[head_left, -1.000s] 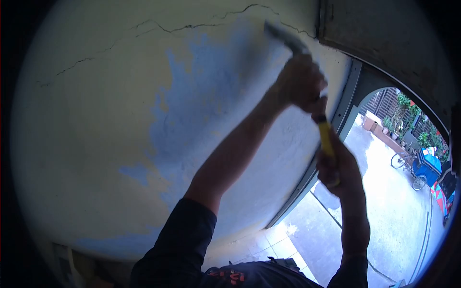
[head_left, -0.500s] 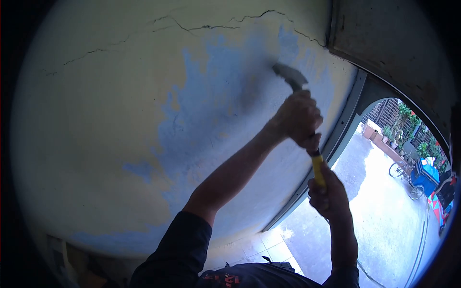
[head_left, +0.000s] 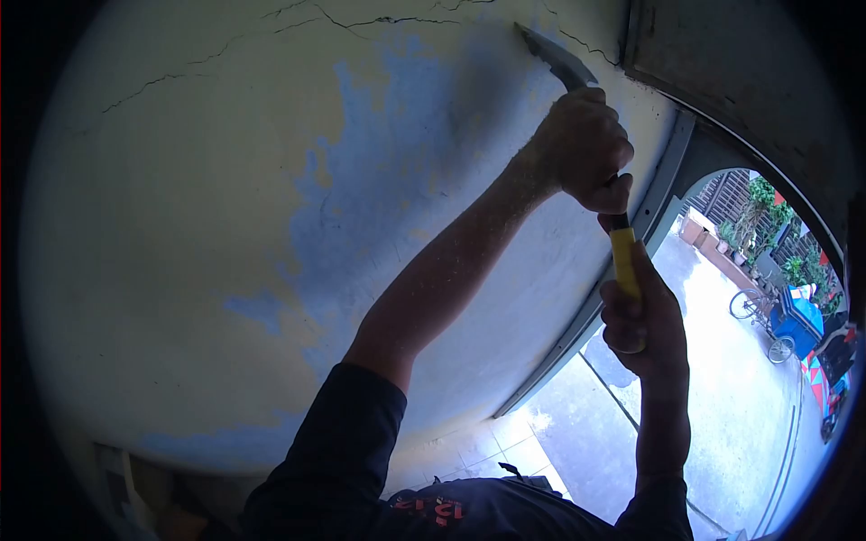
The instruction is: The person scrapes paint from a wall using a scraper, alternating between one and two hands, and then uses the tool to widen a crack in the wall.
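Both my hands are closed around one long-handled scraper with a dark, curved blade and a yellow-and-black handle. Up by the blade, my left hand wraps around the upper shaft. My right hand grips the yellow part lower down. The tool slants up and left, its tip right at the painted wall near a crack. Across the wall, pale yellow paint gives way to a large ragged blue patch, partly darkened by a shadow beside the blade.
A dark panel hangs at upper right above a metal frame. Past the doorway lie a bright paved yard, a cart with a blue box and potted plants. Pale floor tiles show below.
Both hands and the scraper have moved up and to the right. The blade tip now sits higher on the wall, close to the cracks. My view has shifted slightly.
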Tool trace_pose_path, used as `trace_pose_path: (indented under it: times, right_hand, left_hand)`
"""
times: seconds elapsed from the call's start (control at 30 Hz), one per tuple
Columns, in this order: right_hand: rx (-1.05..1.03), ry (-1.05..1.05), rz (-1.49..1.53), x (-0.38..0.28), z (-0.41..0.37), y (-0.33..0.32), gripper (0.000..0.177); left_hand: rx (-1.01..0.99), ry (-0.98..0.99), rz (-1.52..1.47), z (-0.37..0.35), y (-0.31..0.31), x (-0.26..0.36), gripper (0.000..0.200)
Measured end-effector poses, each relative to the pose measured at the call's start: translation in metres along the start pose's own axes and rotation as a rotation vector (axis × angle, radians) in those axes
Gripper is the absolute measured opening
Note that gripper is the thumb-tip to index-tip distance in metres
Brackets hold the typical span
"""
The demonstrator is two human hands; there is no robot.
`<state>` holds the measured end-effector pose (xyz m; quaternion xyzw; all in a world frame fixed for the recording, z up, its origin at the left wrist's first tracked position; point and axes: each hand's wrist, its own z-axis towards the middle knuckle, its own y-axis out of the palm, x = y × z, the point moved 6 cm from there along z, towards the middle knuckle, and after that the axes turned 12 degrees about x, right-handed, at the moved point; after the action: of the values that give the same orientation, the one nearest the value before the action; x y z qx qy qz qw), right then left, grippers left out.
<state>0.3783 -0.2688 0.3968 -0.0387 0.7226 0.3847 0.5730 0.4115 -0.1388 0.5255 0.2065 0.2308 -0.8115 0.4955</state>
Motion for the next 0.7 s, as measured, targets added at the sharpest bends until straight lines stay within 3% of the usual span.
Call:
trace_pose_path:
  times: [0.17, 0.23, 0.37, 0.43, 0.5, 0.53, 0.63, 0.7]
  right_hand:
    - [-0.052, 0.066, -0.010, 0.009, -0.004, -0.008, 0.040]
    - [-0.012, 0.035, 0.039, 0.001, 0.003, -0.010, 0.037]
    - [0.038, 0.051, -0.017, -0.002, -0.011, -0.013, 0.038]
    - [-0.063, 0.066, 0.002, -0.003, -0.009, -0.003, 0.038]
    - [0.053, -0.007, -0.004, -0.010, 0.004, -0.003, 0.037]
    - [0.007, -0.014, 0.035, -0.019, 0.004, 0.001, 0.036]
    - [0.013, -0.011, -0.032, -0.018, -0.004, -0.005, 0.036]
    - [-0.101, 0.054, 0.003, -0.008, -0.007, -0.001, 0.035]
  left_hand:
    - [0.037, -0.064, -0.060, -0.020, 0.008, 0.015, 0.040]
    - [-0.062, -0.022, 0.026, -0.007, 0.013, 0.004, 0.042]
    - [0.007, -0.093, -0.013, -0.012, 0.017, 0.012, 0.041]
    - [-0.011, -0.102, -0.018, -0.010, 0.012, 0.009, 0.041]
    - [0.033, 0.047, 0.084, 0.003, 0.009, -0.001, 0.042]
    - [-0.049, -0.006, 0.087, 0.012, 0.009, -0.008, 0.041]
    - [-0.051, -0.026, 0.085, 0.008, 0.012, 0.000, 0.039]
    - [-0.033, -0.088, 0.024, -0.008, 0.014, 0.011, 0.034]
